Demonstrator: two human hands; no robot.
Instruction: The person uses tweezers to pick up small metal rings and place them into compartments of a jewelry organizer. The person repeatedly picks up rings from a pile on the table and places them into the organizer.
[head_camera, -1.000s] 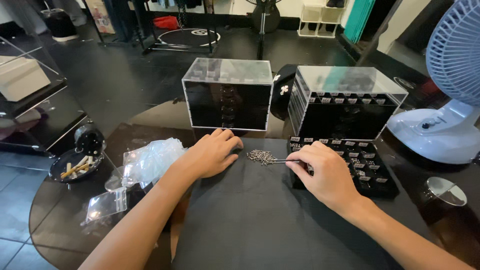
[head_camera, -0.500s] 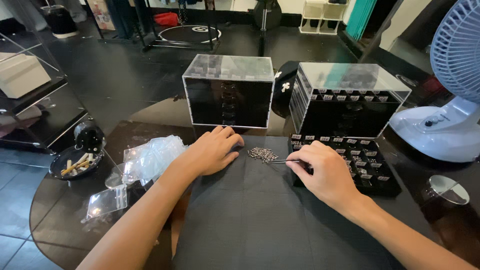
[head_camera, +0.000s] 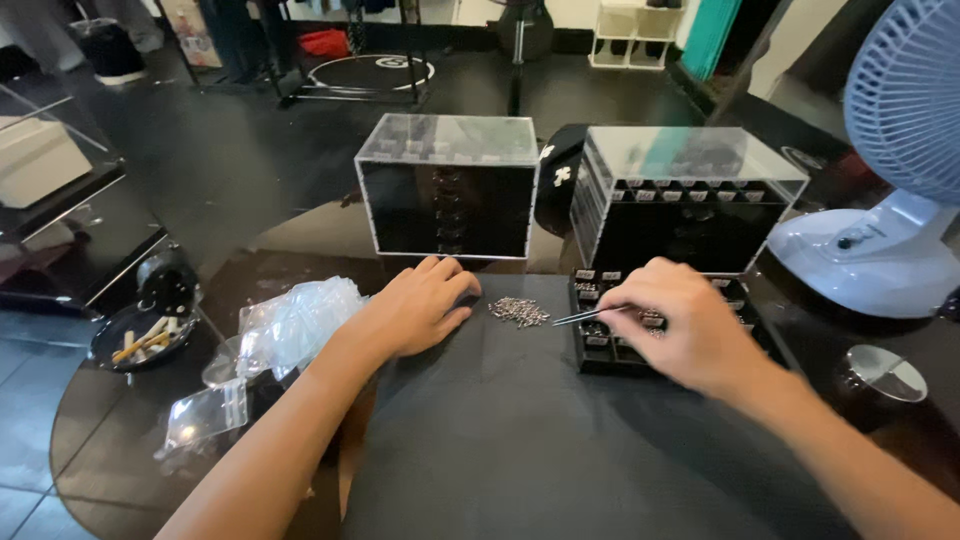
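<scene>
— Looking down from the head view, what is held in the right hand (head_camera: 680, 325)?

— Slim metal tweezers (head_camera: 590, 315) are pinched between its closed fingers, tips aimed at a small pile of tiny metal parts (head_camera: 518, 311) on the dark worktop (head_camera: 540, 450).

— And the left hand (head_camera: 415, 310)?

— It is laid flat, palm down, nothing gripped, just left of the pile. A black compartment tray (head_camera: 600, 350) is seen under the right hand; clear plastic bags (head_camera: 290, 325) are seen further left.

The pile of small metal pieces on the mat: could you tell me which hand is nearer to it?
Left. The left hand lies flat just left of the pile of small metal pieces. The right hand sits farther right, over the compartment tray, its tweezers pointing toward the pile.
</scene>
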